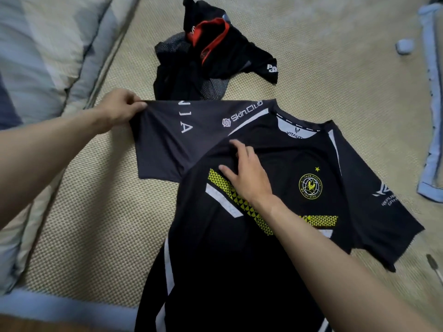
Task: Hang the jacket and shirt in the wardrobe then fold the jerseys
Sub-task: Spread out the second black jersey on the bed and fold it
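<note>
So left hand (119, 109) pinches the black yellow-striped jersey (239, 248) sleeve at 10 o'clock, right hand (247, 174) presses flat, fingers spread, on its chest.

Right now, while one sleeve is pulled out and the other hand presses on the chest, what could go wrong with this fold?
1. The left hand pinches only the sleeve edge, so it may slip or fold crookedly.
2. The right hand lies flat on the black jersey and could drag wrinkles into the chest if it slides.
3. The crumpled second jersey touches the sleeve's far edge and might catch in the fold.
</note>
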{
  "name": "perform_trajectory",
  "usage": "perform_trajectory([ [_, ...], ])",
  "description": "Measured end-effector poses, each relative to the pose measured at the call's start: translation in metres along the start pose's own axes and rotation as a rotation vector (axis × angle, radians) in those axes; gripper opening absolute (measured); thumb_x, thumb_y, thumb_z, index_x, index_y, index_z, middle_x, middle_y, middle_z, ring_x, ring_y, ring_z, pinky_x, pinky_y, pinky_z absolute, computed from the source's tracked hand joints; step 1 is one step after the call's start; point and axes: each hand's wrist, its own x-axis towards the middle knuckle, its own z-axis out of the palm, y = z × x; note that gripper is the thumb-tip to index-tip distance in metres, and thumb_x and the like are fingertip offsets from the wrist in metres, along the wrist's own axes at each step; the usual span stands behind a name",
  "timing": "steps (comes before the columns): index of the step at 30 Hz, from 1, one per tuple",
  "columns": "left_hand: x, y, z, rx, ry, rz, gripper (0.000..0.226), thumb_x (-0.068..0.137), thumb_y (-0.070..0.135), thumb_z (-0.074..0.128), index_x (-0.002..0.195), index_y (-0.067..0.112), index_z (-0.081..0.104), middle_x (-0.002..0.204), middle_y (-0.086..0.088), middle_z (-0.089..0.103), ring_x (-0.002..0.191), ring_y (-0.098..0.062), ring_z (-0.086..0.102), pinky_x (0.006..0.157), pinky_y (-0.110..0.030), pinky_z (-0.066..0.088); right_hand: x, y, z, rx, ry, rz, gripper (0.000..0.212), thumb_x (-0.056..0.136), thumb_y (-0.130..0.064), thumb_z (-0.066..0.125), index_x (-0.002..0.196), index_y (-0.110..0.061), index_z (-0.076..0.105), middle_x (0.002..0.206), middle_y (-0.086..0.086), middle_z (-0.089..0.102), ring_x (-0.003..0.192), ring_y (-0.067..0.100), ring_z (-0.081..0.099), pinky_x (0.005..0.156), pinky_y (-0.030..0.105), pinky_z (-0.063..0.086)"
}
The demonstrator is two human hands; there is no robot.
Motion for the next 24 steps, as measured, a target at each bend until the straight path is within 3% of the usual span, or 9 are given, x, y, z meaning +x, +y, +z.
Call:
perform_trajectory([
  [3,-0.002,-0.003,-0.002,-0.055,0.055,-0.050,0.027,0.092,0.032,0.070,0.109,0.012,0.064,0.103,-0.011,0.064,0.091,-0.024,0.060,0.083,-0.035,0.050,-0.049,0.015,0.005,0.127,0.037,0.055,0.048,0.092,-0.039,0.071,0.132,-0.026,0.049,0.114,-0.008,0.052,0.103,0.012,0.055,0.086,0.034,0.052],
  [6,-0.038,-0.005,0.005,0.139,0.155,-0.017,0.043,0.086,0.039,0.074,0.117,0.015,0.056,0.120,-0.017,0.059,0.109,-0.034,0.060,0.096,-0.049,0.050,-0.107,0.043,0.008,0.216,-0.001,0.253,0.031,0.091,-0.041,0.072,0.113,-0.026,0.054,0.095,-0.006,0.055,0.082,0.011,0.056,0.073,0.031,0.051],
  [8,-0.086,-0.002,0.020,0.155,0.126,0.051,0.034,0.087,0.033,0.073,0.111,0.015,0.056,0.109,-0.015,0.062,0.103,-0.035,0.060,0.090,-0.045,0.049,-0.143,0.062,0.006,0.286,-0.032,0.409,0.026,0.090,-0.039,0.074,0.102,-0.023,0.058,0.082,-0.002,0.060,0.073,0.012,0.058,0.070,0.031,0.049],
  [10,-0.148,0.002,0.044,0.039,-0.090,-0.004,0.023,0.090,0.029,0.072,0.101,0.015,0.059,0.094,-0.006,0.066,0.090,-0.028,0.062,0.080,-0.037,0.047,-0.173,0.077,0.001,0.311,-0.048,0.517,0.023,0.088,-0.041,0.075,0.093,-0.022,0.063,0.074,-0.006,0.062,0.070,0.009,0.060,0.069,0.029,0.047],
  [12,-0.207,-0.001,0.069,-0.046,-0.293,-0.114,0.021,0.091,0.032,0.071,0.092,0.013,0.062,0.090,-0.003,0.070,0.086,-0.023,0.065,0.076,-0.032,0.046,-0.197,0.088,-0.005,0.292,-0.076,0.583,0.026,0.086,-0.048,0.075,0.087,-0.024,0.066,0.076,-0.007,0.065,0.074,0.009,0.063,0.070,0.030,0.049],
  [16,-0.293,-0.022,0.097,-0.117,-0.479,-0.234,0.030,0.088,0.039,0.075,0.092,0.014,0.059,0.083,0.006,0.066,0.076,-0.013,0.061,0.066,-0.021,0.044,-0.242,0.113,-0.012,0.223,-0.066,0.708,0.038,0.084,-0.054,0.075,0.085,-0.017,0.064,0.082,-0.001,0.067,0.084,0.020,0.066,0.075,0.036,0.051],
  [19,-0.322,-0.034,0.097,-0.215,-0.707,-0.248,0.030,0.087,0.036,0.077,0.113,0.024,0.067,0.104,0.012,0.076,0.096,-0.005,0.071,0.086,-0.026,0.054,-0.285,0.137,-0.013,0.107,0.120,0.815,0.058,0.082,-0.061,0.073,0.104,-0.009,0.060,0.109,0.011,0.062,0.103,0.029,0.061,0.088,0.041,0.050],
  [21,-0.332,-0.043,0.098,-0.154,-0.713,-0.238,0.017,0.090,0.029,0.075,0.106,0.024,0.072,0.097,0.010,0.078,0.090,-0.005,0.073,0.087,-0.029,0.056,-0.314,0.150,-0.011,0.112,0.171,0.915,0.075,0.081,-0.063,0.074,0.121,-0.003,0.053,0.122,0.016,0.056,0.114,0.034,0.056,0.092,0.045,0.050],
  [24,-0.339,-0.054,0.101,-0.037,-0.542,-0.236,0.004,0.093,0.024,0.071,0.090,0.022,0.073,0.084,-0.002,0.076,0.084,-0.020,0.072,0.079,-0.035,0.053,-0.342,0.169,-0.006,0.205,0.098,0.977,0.072,0.073,-0.061,0.082,0.108,-0.006,0.051,0.107,0.008,0.062,0.100,0.029,0.062,0.075,0.039,0.051],
])
